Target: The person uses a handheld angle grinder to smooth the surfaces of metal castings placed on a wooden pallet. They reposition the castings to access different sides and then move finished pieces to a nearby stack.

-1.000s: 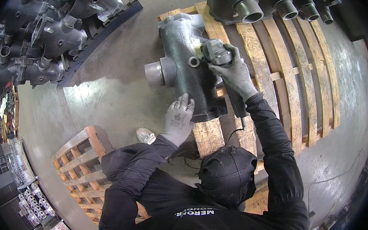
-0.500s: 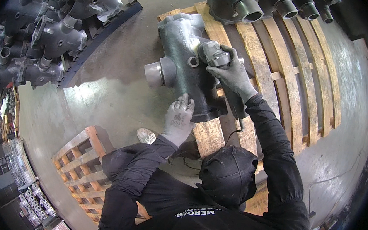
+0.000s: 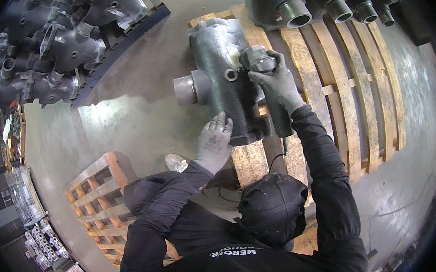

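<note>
Right hand grips a grinder on a metal casting; left hand rests flat, open, against it, atop a pallet.

grey castings stacked left | small pallet | concrete floor

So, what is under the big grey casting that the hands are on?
The grey casting lies on a wooden pallet; its slats show beside it. What lies directly beneath is covered.
</note>
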The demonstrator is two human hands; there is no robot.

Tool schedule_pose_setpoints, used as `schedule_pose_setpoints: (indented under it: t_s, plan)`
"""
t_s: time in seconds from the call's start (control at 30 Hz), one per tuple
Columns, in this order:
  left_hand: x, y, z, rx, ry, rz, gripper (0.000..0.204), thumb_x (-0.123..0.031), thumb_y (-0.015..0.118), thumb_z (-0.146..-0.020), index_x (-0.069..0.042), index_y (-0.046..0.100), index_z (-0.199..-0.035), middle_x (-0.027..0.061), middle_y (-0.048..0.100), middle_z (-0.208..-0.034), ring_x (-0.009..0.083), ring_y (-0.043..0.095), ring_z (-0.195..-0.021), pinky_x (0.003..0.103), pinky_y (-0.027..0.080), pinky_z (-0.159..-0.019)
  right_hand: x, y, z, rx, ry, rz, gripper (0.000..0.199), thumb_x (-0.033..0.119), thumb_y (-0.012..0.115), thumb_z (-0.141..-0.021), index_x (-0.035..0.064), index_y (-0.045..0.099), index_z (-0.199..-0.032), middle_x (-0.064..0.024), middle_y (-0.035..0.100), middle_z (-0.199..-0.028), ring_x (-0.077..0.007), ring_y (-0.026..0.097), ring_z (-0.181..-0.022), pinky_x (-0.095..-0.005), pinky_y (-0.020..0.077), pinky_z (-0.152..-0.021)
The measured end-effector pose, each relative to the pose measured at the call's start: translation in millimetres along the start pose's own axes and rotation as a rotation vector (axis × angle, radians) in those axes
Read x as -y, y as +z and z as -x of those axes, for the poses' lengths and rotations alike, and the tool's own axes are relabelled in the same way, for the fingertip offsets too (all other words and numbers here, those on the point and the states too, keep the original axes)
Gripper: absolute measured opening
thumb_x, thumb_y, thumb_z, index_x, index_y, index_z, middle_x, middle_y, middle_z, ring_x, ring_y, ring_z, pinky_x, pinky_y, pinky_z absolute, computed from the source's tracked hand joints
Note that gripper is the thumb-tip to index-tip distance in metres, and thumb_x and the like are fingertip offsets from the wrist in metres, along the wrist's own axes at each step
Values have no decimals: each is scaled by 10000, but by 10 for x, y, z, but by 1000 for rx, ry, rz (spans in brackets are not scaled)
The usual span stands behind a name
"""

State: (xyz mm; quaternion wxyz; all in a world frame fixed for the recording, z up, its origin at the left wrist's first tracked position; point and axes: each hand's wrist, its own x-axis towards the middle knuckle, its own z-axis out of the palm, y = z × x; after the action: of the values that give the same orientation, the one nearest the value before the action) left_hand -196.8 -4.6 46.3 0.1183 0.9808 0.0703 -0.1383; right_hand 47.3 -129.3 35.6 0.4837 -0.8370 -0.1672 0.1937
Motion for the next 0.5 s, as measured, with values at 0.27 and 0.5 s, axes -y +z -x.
schedule_pose_setpoints:
  t_s: [0.27,0.5]
  plan:
    - [-22,17,2,12,-18,-9,882,-295,871,-755,-17,506,-1508,249,454,-1598,375,490,-1427,443,380,-1203,55,120,-59,70,-120,-30,913,358,930,-799,103,410,-1504,-204,671,-1308,-293,674,-1215,-391,539,-1040]
    - [-17,9,-19,22,-16,-7,871,-295,865,-766,-17,503,-1508,252,452,-1598,378,480,-1437,451,376,-1206,253,39,-116,92,-54,74,950,418,933,-773,68,427,-1497,-235,653,-1329,-330,665,-1241,-399,523,-1061]
